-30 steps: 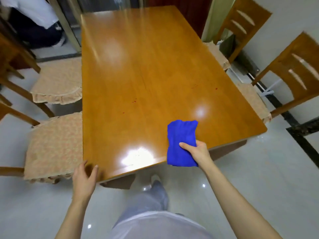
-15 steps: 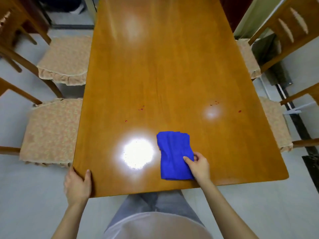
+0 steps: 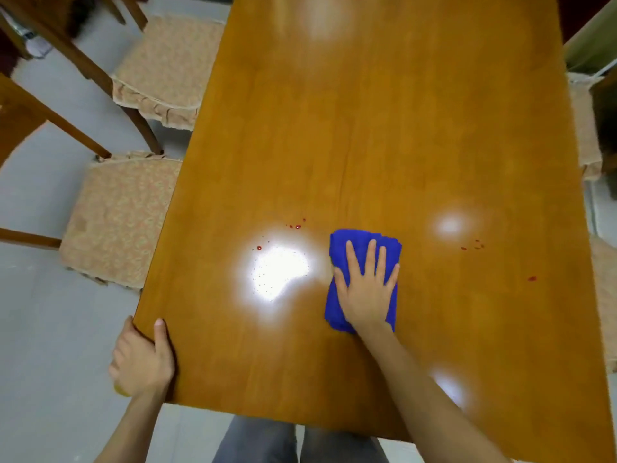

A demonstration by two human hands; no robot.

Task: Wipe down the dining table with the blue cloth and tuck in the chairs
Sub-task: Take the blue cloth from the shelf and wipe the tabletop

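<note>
Head view | right hand [image 3: 367, 289] pressing flat-fingered on blue cloth [image 3: 362, 279], near-centre tabletop [image 3: 367, 128] | left hand [image 3: 142, 359] gripping near-left corner | step: wiping starting | next: sweeping toward red specks [image 3: 295, 226]

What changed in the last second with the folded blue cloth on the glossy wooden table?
The folded blue cloth slid from the near edge farther onto the glossy wooden table. The right hand let go its pinch and now presses flat on top. The left hand stays on the near left corner; the red specks remain unwiped, chairs untucked.
</note>
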